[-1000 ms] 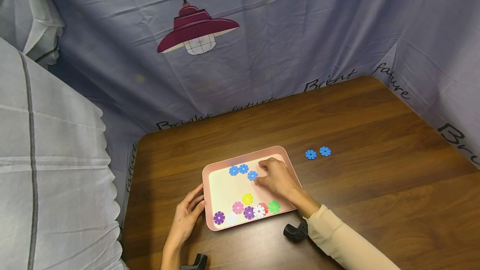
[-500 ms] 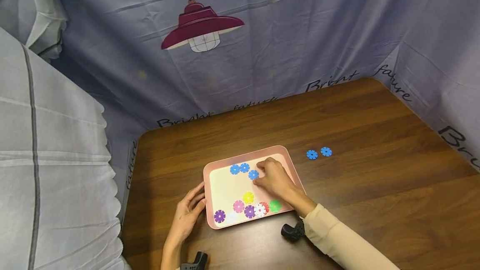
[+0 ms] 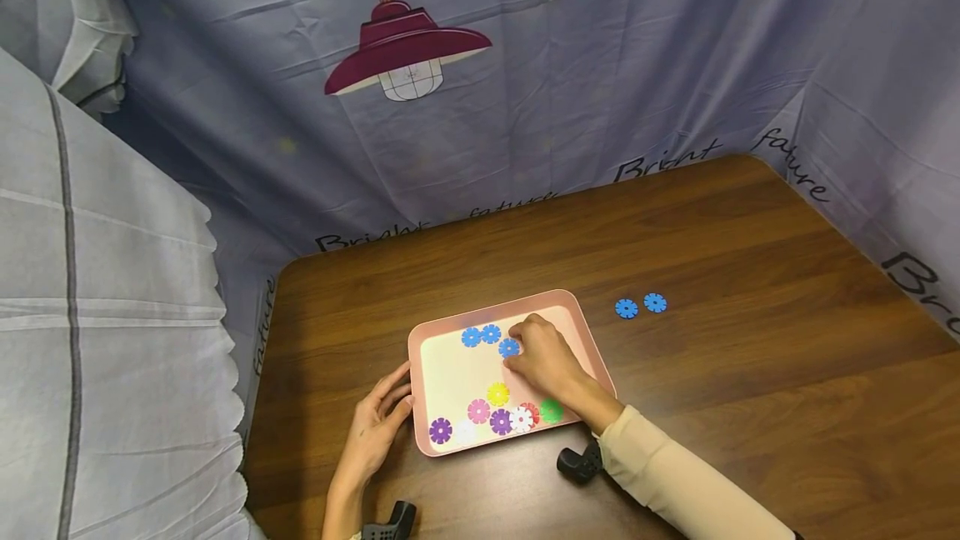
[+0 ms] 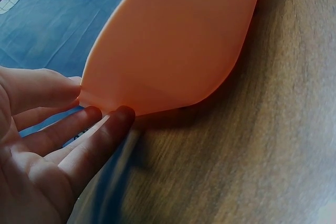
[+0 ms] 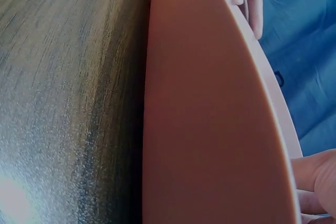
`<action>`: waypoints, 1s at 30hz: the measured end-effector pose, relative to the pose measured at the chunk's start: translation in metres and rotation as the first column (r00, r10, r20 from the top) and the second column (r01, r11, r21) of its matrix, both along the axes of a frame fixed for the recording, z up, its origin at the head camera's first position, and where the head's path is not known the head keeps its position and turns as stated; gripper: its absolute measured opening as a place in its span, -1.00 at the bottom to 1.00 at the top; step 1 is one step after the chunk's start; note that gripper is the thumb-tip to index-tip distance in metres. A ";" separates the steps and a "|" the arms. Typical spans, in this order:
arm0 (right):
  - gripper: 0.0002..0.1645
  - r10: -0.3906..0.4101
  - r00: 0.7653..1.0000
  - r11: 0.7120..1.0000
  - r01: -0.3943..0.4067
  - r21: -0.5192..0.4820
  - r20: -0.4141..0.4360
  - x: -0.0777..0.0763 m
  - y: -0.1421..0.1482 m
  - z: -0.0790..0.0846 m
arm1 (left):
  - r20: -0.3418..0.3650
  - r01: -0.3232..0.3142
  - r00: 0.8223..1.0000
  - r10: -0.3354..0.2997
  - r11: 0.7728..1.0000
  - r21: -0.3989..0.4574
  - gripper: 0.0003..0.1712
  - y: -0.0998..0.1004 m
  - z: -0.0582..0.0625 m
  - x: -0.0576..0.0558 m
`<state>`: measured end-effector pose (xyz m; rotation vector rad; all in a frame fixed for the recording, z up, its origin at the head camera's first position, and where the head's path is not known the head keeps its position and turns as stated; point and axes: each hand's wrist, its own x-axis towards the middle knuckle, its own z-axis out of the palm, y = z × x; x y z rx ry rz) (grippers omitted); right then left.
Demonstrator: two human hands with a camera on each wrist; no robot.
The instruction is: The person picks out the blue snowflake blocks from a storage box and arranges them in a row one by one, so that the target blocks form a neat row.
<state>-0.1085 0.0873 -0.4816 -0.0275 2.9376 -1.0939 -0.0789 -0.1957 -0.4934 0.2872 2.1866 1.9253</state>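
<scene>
A shallow pink tray (image 3: 607,369) holds several notched plastic snowflake discs. Three are blue, in its upper part, one blue disc (image 3: 508,347) lying between the parted thumb and index finger of my right hand (image 3: 551,361). Lower down lie a yellow disc (image 3: 498,394), a pink disc (image 3: 478,411), a green disc (image 3: 551,411), two purple ones, white ones and a partly covered red one. My left hand (image 3: 373,423) rests its extended fingertips against the tray's left side. In the left wrist view, fingers (image 4: 89,145) touch the outer wall. The tray wall hides most of my right hand in the right wrist view.
Right of the tray, a blue disc (image 3: 626,308) and another blue disc (image 3: 655,302) lie on the wooden table (image 3: 750,315). A black device (image 3: 579,465) sits by the right wrist, another black device (image 3: 393,522) by the left. A printed curtain (image 3: 600,65) hangs behind.
My right hand's fingers have shifted slightly left, closer around the blue disc. The discs keep their places in the tray. My left hand stays at the tray's side.
</scene>
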 end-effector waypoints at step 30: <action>-0.69 -0.013 0.999 0.999 0.014 0.032 -0.035 0.001 -0.005 -0.002 | -0.011 -0.005 1.000 0.005 1.000 -0.013 -0.41 0.001 0.000 0.001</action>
